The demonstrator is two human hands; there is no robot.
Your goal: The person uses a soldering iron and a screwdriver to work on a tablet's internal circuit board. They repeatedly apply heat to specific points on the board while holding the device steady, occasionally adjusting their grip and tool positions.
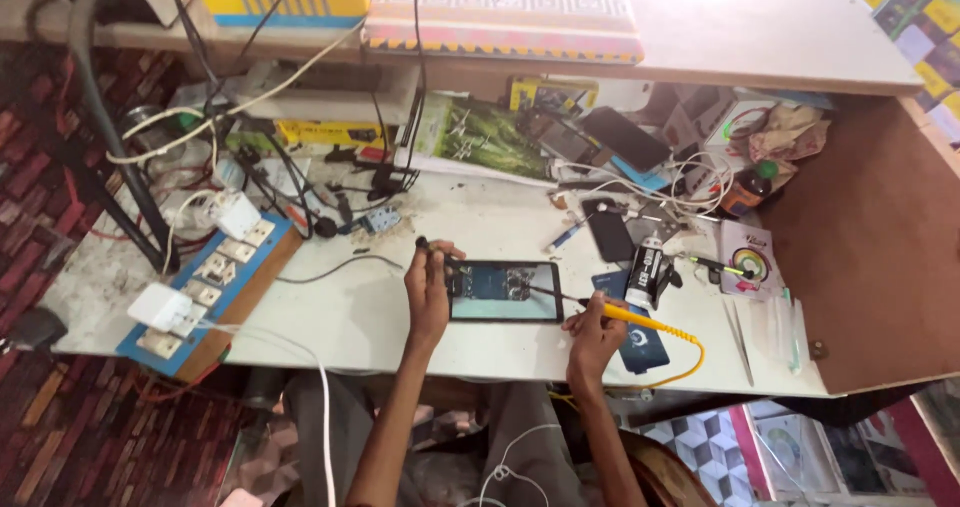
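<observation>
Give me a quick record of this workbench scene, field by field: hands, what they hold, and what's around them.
Setting: cluttered white workbench
Centre item: opened phone lying flat
Left hand: at the phone's left edge, gripping a thin dark tool
Right hand: holds a yellow-handled soldering iron, tip over the phone
Right of the phone: small tube, dark phone, tweezers
Left of bench: blue switchboard with white plugs

yellow soldering iron (640,320), blue switchboard (205,287), white table (380,317)
</observation>
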